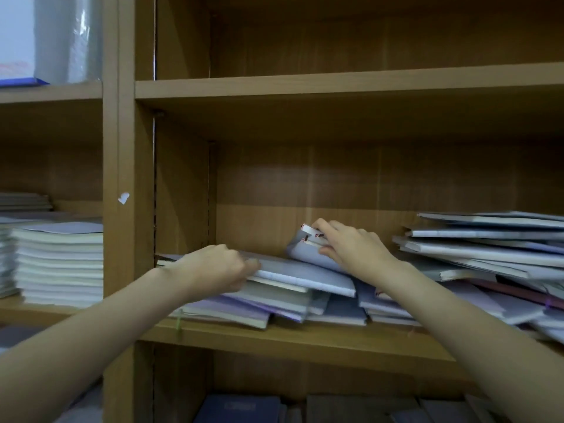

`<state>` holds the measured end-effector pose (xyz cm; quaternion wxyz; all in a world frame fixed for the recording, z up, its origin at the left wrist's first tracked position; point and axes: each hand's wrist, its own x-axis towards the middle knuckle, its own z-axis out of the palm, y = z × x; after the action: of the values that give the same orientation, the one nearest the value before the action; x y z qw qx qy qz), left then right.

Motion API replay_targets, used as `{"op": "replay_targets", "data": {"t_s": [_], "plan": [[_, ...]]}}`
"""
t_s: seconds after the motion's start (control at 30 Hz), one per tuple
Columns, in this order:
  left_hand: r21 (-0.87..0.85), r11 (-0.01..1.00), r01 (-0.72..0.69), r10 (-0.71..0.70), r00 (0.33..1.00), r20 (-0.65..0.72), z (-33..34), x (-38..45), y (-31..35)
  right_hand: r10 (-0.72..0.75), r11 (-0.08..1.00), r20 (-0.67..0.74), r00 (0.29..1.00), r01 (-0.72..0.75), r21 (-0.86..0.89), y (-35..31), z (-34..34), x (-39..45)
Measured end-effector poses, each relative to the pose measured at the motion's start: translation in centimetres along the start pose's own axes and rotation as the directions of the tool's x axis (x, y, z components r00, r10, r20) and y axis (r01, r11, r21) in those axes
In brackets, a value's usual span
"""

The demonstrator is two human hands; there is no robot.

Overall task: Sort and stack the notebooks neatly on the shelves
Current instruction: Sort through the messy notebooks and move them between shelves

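A clear plastic roll (pixel 68 38) stands upper left — a blue-edged sheet (pixel 18 41) beside it.

The wooden shelf (pixel 305 338) carries a sprawl of untidy, overlapping notebooks (pixel 305 303).

You're facing an office or school storeroom: wooden shelving (pixel 335 87), stacked notebooks (pixel 58 264) at nine o'clock.

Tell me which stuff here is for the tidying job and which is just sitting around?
For the job: messy notebooks, bent notebook in right hand, left hand, neat stack, shelf.

Just there: plastic roll, white sticker scrap.
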<state>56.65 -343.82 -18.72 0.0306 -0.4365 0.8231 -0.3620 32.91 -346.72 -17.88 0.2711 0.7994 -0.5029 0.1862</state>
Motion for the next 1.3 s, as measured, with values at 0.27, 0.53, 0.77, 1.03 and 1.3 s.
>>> {"op": "replay_targets", "data": {"t_s": [0.27, 0.53, 0.77, 1.03, 1.3], "plan": [[-0.197, 0.980, -0.041, -0.025, 0.946, -0.322, 2.4, -9.1, 1.1, -0.051, 0.998, 0.260, 0.964, 0.057, -0.016, -2.0, 0.0, -1.1], [-0.925, 0.119, 0.361, -0.894, 0.444, 0.059, 3.0, -11.3, 6.8, -0.206, 0.844, 0.345, 0.915, -0.012, 0.536, -3.7, -5.1, -7.8], [-0.486, -0.870, -0.081, -0.400, 0.691, 0.602, -0.5, -10.4, 9.7, -0.222, 0.973, 0.006, 0.975, 0.222, 0.064, -7.2, -1.7, -11.2], [-0.530, -0.842, -0.101, -0.463, 0.639, 0.614, -1.6, -9.3, 10.1, 0.164, 0.892, -0.478, 0.863, 0.077, 0.445, -6.6, -9.3, -9.3], [-0.832, -0.554, 0.041, -0.579, 0.699, 0.420, -7.7, -17.4, 6.7, 0.097, 0.870, -0.457, 0.884, 0.147, 0.470, -4.5, -13.3, -15.6]]}}
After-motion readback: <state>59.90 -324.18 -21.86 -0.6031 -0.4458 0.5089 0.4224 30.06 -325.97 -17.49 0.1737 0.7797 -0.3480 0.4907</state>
